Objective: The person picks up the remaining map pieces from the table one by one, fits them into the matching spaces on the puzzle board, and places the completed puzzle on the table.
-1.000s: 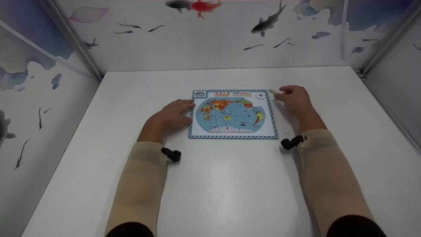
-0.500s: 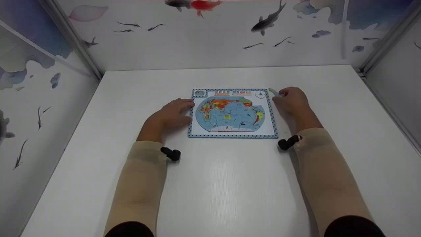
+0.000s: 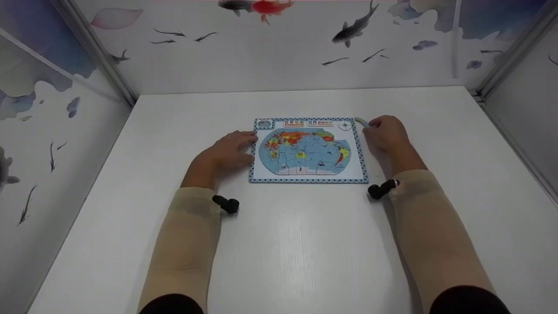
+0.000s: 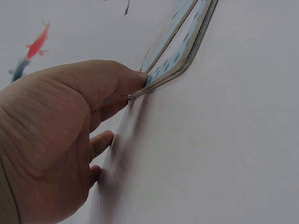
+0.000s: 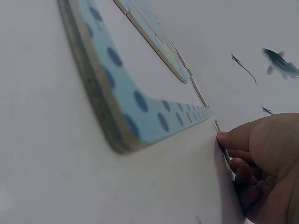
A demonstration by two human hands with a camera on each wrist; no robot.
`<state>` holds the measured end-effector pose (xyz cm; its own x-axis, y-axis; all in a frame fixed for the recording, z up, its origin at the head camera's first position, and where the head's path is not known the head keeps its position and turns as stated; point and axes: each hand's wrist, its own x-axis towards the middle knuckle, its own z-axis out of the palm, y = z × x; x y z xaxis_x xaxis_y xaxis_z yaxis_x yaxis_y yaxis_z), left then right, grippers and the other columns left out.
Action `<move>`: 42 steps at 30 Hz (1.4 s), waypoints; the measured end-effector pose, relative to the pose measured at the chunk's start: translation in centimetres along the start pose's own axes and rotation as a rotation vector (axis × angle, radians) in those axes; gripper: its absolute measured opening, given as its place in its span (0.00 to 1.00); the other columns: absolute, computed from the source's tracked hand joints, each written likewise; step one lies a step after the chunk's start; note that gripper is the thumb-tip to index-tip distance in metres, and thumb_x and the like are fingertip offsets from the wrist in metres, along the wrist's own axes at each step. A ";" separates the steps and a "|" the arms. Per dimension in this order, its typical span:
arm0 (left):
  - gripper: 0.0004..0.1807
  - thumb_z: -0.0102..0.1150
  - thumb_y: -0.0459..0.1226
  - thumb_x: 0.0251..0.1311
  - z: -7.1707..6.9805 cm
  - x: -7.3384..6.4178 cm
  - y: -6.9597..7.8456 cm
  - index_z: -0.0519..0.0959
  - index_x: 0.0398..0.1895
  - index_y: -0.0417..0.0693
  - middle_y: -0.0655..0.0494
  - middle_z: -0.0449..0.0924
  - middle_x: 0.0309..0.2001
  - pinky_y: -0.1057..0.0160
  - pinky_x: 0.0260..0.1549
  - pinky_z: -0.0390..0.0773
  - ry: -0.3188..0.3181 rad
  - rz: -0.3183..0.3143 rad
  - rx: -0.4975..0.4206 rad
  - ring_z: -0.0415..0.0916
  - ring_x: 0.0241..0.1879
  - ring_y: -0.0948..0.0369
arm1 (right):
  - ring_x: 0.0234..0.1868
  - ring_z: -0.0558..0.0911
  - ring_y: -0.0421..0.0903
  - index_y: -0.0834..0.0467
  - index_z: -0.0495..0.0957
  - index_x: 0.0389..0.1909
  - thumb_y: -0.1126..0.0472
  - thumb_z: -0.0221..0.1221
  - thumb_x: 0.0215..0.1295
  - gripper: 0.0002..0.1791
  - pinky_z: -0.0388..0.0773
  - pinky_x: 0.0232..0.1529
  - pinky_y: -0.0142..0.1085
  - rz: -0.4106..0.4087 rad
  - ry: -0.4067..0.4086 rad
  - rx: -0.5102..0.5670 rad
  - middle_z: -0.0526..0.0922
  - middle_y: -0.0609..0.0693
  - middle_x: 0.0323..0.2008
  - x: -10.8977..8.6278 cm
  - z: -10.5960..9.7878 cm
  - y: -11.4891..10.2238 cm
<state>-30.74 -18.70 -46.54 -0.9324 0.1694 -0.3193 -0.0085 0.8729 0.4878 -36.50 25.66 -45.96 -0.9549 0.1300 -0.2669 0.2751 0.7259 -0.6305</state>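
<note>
A world-map jigsaw puzzle board [image 3: 314, 179] with a blue dotted border lies flat on the table. White backing shows at the upper right of its map. My left hand [image 3: 229, 151] rests along the board's left edge, fingers relaxed; in the left wrist view the thumb [image 4: 135, 80] lies on the rim. Off the board's upper right corner, my right hand [image 3: 386, 133] pinches a thin, curved puzzle piece [image 3: 362, 122] between thumb and fingers. From the right wrist, this piece [image 5: 216, 126] appears edge-on, close to the border, its lower part hidden by the thumb.
The white table [image 3: 296, 244] extends around the board on all sides. Behind it stands a white back panel [image 3: 279, 61] printed with fish, with similar side panels left and right. A small black device [image 3: 226, 204] sticks out from each sleeve cuff.
My right hand has shifted slightly left, and more of the puzzle piece shows beyond its fingertips. For the last half second both hands stay almost still. The left hand keeps its place.
</note>
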 end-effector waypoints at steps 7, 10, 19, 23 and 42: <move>0.40 0.62 0.54 0.70 0.0 0.0 0.1 0.59 0.83 0.82 0.74 0.47 0.87 0.37 0.86 0.45 -0.007 0.003 0.038 0.35 0.90 0.56 | 0.70 0.74 0.59 0.56 0.66 0.79 0.45 0.57 0.78 0.35 0.72 0.77 0.57 -0.010 -0.007 0.035 0.73 0.60 0.74 -0.1 -0.1 -0.3; 0.41 0.62 0.54 0.69 0.0 0.1 0.1 0.59 0.83 0.82 0.74 0.47 0.87 0.37 0.86 0.45 -0.004 0.004 0.043 0.36 0.90 0.56 | 0.69 0.73 0.58 0.55 0.67 0.79 0.44 0.59 0.78 0.35 0.74 0.76 0.54 -0.014 -0.013 0.042 0.73 0.59 0.73 -0.2 -0.2 -0.8; 0.40 0.61 0.53 0.70 0.0 0.3 -0.1 0.59 0.84 0.78 0.71 0.48 0.88 0.39 0.87 0.46 -0.007 0.044 0.061 0.37 0.90 0.55 | 0.64 0.74 0.56 0.53 0.74 0.74 0.45 0.63 0.76 0.31 0.79 0.68 0.47 -0.041 -0.043 0.027 0.74 0.58 0.68 -1.0 0.1 -3.2; 0.40 0.61 0.53 0.70 -0.1 0.3 -0.1 0.59 0.84 0.79 0.72 0.48 0.88 0.39 0.87 0.45 -0.010 0.041 0.063 0.36 0.90 0.55 | 0.64 0.74 0.56 0.52 0.76 0.73 0.45 0.65 0.75 0.30 0.79 0.69 0.47 -0.051 -0.065 0.017 0.75 0.58 0.68 -1.4 0.5 -4.0; 0.41 0.63 0.54 0.69 0.0 0.3 -0.1 0.59 0.83 0.82 0.74 0.48 0.87 0.39 0.87 0.46 -0.003 0.016 0.030 0.36 0.90 0.56 | 0.63 0.75 0.56 0.51 0.79 0.69 0.45 0.68 0.71 0.29 0.79 0.70 0.49 -0.059 -0.109 -0.014 0.76 0.56 0.66 -2.2 2.3 -5.1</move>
<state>-30.97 -18.70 -46.69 -0.9312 0.1847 -0.3141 0.0172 0.8832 0.4686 -35.60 20.12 -43.82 -0.9513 0.0135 -0.3079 0.2167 0.7395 -0.6373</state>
